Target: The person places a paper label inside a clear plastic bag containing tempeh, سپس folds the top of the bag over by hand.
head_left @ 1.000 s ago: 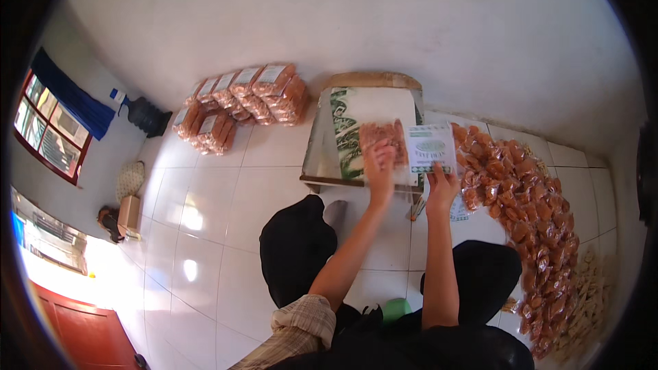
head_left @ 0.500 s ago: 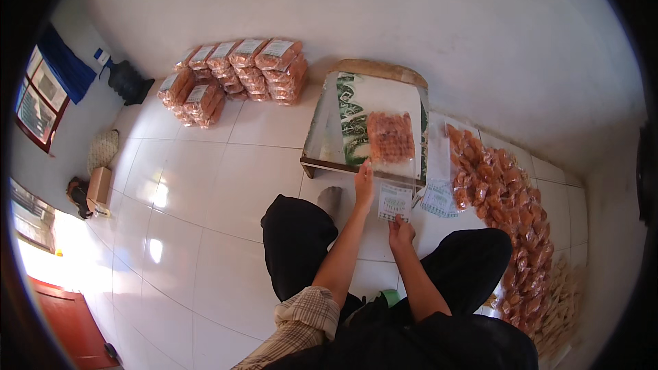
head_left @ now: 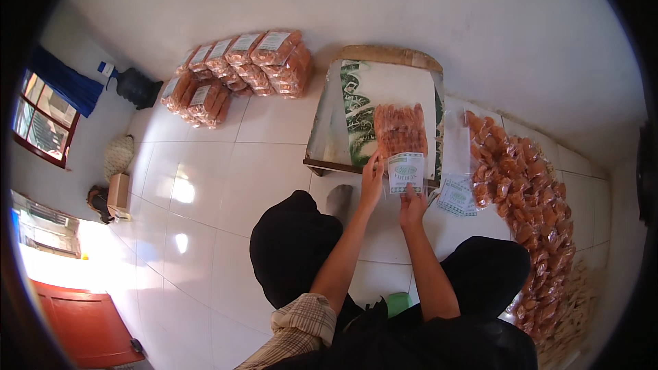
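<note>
A clear plastic bag packed with orange-brown pieces (head_left: 400, 130) lies on a low table (head_left: 397, 82) in front of me. My left hand (head_left: 372, 177) is closed at the bag's near left corner, fingers pinching the plastic. Between the fingers of my right hand (head_left: 412, 209) is the lower edge of a white printed label with green markings (head_left: 406, 170). That label overlaps the near end of the bag, and I cannot tell whether it is inside the plastic. More printed labels (head_left: 457, 195) lie on the floor just right of the table.
Filled, labelled bags (head_left: 274, 62) stand stacked by the wall at the far left. A long heap of small wrapped orange-brown packs (head_left: 524, 212) curves along my right side, with paler pieces (head_left: 572, 308) beyond it. Clear empty bags (head_left: 456, 147) lie beside the table. A green object (head_left: 397, 303) sits between my legs.
My right hand has moved up with the label, from below the table edge onto the bag's near end. The label's other printed face now shows. My left hand stays at the bag; the view has shifted slightly.
</note>
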`<action>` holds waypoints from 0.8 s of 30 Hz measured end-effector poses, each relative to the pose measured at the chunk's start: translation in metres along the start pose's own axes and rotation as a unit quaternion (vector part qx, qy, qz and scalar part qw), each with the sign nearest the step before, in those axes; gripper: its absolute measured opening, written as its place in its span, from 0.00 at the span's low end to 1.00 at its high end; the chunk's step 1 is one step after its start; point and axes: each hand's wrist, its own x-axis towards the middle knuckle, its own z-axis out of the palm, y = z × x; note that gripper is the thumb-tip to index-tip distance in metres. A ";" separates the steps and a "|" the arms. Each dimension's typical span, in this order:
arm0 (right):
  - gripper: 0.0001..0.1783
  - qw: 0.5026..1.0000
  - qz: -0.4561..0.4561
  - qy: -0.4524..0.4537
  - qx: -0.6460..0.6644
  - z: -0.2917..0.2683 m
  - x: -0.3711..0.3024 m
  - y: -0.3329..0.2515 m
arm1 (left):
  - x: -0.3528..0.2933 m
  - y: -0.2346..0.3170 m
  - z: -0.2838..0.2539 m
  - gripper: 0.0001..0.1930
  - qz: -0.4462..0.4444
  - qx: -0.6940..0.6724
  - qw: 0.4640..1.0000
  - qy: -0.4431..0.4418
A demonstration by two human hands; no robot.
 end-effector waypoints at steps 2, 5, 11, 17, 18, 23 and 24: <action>0.09 1.000 -0.007 0.014 0.000 -0.005 0.003 -0.002 | 0.001 0.004 0.002 0.22 -0.042 -0.004 0.999 -0.024; 0.10 1.000 -0.017 0.016 0.017 -0.018 0.003 -0.005 | 0.006 0.010 0.004 0.22 -0.091 -0.051 0.993 -0.061; 0.15 0.990 0.034 -0.035 0.129 0.000 -0.004 -0.004 | 0.008 -0.003 0.012 0.26 -0.066 -0.070 0.995 -0.024; 0.19 0.971 0.108 -0.153 0.146 0.012 -0.002 -0.002 | 0.009 0.003 0.016 0.28 -0.142 -0.108 0.984 -0.025; 0.19 0.971 0.106 -0.159 0.141 0.010 0.004 -0.006 | 0.011 0.009 0.018 0.28 -0.164 -0.137 0.976 -0.035; 0.20 0.969 0.138 -0.150 0.143 0.018 -0.001 -0.010 | 0.026 0.006 0.004 0.28 -0.198 -0.063 0.977 -0.040; 0.20 0.964 0.140 -0.150 0.167 0.015 0.001 -0.008 | 0.028 0.002 0.004 0.28 -0.192 -0.042 0.979 -0.045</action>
